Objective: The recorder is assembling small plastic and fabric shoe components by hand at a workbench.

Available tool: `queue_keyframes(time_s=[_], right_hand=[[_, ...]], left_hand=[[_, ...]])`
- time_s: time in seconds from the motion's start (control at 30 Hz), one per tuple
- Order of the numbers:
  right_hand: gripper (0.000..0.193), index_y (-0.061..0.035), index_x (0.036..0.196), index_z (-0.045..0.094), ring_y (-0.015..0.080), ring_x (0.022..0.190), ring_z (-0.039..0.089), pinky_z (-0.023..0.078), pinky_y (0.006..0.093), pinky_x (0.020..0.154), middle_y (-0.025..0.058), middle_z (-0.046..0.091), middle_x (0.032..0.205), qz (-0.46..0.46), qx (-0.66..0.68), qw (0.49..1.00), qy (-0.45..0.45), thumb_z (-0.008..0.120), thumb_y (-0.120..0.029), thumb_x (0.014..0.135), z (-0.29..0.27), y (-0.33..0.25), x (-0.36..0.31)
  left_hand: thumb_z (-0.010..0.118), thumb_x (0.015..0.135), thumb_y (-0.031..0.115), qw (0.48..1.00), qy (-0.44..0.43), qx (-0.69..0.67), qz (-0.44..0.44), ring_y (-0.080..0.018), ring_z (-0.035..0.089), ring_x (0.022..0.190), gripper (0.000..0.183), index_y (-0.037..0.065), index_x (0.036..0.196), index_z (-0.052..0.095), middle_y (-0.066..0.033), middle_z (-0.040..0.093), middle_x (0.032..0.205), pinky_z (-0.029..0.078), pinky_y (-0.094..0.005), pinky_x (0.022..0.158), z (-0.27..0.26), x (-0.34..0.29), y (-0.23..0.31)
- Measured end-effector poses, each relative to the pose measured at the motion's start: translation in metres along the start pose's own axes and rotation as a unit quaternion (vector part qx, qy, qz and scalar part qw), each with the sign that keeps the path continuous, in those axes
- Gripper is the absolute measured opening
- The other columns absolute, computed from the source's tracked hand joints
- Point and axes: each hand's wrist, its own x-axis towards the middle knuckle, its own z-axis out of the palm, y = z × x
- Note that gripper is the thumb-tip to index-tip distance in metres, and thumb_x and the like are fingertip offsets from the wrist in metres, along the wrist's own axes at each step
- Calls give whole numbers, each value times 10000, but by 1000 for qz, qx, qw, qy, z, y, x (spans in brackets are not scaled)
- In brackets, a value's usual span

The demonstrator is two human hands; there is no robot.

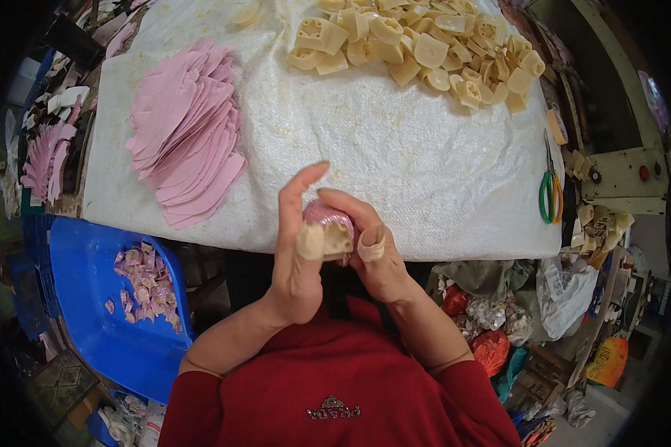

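Between my two hands, just off the table's near edge, is a cream plastic shoe heel (337, 240) with shiny pink sheet material (326, 212) around its far side. Its hollow, ribbed end faces up. My left hand (292, 261) presses the heel with its thumb, its index finger stretching up past it. My right hand (384, 268) curls its fingers around the pink-covered side. Both thumbs wear pale wraps. Left of my hands lies a fanned stack of pink cut pieces (190, 127). A heap of bare cream heels (425, 52) lies at the far right.
White woven sheeting (313, 127) covers the table. Scissors (550, 195) with green and orange handles lie by its right edge. A blue tub (82, 298) at lower left contains pink-covered pieces (147, 287). Plastic bags (492, 320) and clutter crowd the lower right.
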Motion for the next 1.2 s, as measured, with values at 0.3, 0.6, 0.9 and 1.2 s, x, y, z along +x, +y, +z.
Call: queue_keyframes(time_s=[0.3,0.6,0.9,1.2], right_hand=[[376,-39,1278,478,196,893,533,442,290,764,105,506,1091,-156,-207,966,18,421,-256,976,2,4,4],[567,-27,1311,461,140,789,539,481,254,587,88,501,1041,-6,-88,995,53,388,-476,971,-11,-11,9],[284,5,1024,579,270,711,575,459,346,617,126,557,790,-98,-406,909,2,640,-202,840,-20,-25,13],[218,11,946,589,97,735,525,451,270,680,33,594,824,65,-3,997,32,558,-204,926,-40,-13,18]], left_hand=[[391,954,170,999,4,17,50,-137,444,1035,426,-15,1325,290,-114,430,1195,358,-279,940,2,2,-9],[335,870,703,988,-50,-128,-70,-117,485,653,930,48,1453,25,-106,551,814,405,-260,556,-13,11,-8],[564,863,523,892,-34,370,258,-331,626,857,885,-64,1390,162,-245,533,1157,504,-352,746,-13,10,-16],[693,725,-29,958,-31,278,69,-177,575,811,466,-6,1154,511,-89,546,933,477,-276,697,-17,9,4]])
